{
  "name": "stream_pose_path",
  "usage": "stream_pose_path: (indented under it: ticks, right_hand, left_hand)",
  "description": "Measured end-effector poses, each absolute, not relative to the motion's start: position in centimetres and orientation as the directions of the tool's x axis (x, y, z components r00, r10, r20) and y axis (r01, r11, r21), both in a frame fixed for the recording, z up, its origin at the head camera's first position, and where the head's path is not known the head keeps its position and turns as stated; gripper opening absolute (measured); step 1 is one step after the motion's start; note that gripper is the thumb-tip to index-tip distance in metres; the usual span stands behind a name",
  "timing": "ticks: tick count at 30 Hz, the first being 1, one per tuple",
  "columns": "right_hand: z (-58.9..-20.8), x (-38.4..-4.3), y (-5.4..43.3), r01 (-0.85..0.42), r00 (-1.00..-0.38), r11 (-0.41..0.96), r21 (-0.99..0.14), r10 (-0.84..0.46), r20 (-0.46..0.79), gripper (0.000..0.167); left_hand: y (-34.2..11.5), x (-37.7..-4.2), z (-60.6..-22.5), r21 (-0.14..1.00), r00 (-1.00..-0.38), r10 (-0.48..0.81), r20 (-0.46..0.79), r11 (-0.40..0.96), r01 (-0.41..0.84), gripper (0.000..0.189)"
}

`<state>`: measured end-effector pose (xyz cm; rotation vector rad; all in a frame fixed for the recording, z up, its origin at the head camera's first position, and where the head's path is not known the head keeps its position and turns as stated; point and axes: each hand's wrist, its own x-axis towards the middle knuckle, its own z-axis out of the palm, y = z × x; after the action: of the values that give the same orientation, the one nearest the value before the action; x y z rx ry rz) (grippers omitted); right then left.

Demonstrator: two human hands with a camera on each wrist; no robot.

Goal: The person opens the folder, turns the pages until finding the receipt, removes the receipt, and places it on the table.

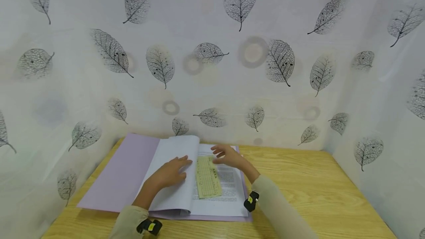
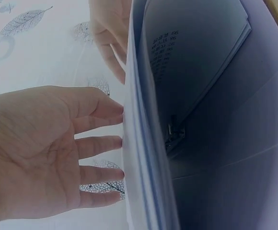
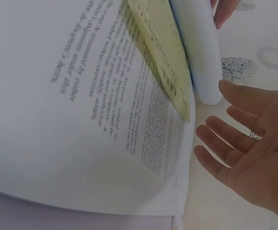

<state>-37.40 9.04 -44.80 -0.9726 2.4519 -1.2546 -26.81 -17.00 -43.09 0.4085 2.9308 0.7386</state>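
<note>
A purple folder (image 1: 123,176) lies spread on the table, with a thick bundle of white pages (image 1: 172,198) turned over to its left. My left hand (image 1: 170,172) rests its straight fingertips on that bundle, near the curved fold. Beside the fold, a yellow printed slip (image 1: 208,183) lies on the printed page (image 1: 230,194) at the right. My right hand (image 1: 229,157) hovers by the slip's upper right corner, its fingers spread and slightly bent. In the right wrist view that hand (image 3: 254,143) holds nothing, apart from the slip (image 3: 165,57).
A metal fastener (image 2: 175,133) shows inside the folder, under the raised pages. The wooden table (image 1: 308,191) extends to the right of the folder. Behind and on both sides hangs a pale leaf-patterned curtain (image 1: 212,84).
</note>
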Motion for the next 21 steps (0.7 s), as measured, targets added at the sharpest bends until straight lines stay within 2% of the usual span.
stream_pose_path:
  ticks: [4,14,21]
  right_hand:
    - [-45.4,-37.6,8.6,-0.45,-0.775,0.485,-0.75,-0.629,0.059,0.061]
    - [-45.7,-37.8,7.7,-0.461,-0.79,0.582,-0.67,-0.614,0.01,0.071]
    - [-45.9,-38.0,7.1,-0.475,-0.788,0.62,-0.625,-0.616,-0.012,0.076]
  left_hand:
    - [-17.2,-26.7,-43.0,0.484,-0.96,0.277,-0.049,0.847,0.22,0.051]
    - [-17.6,-26.5,-42.8,0.527,-0.948,0.293,-0.123,0.829,0.188,0.073]
    - [-17.7,-26.7,-42.9,0.529,-0.944,0.303,-0.127,0.826,0.194,0.074]
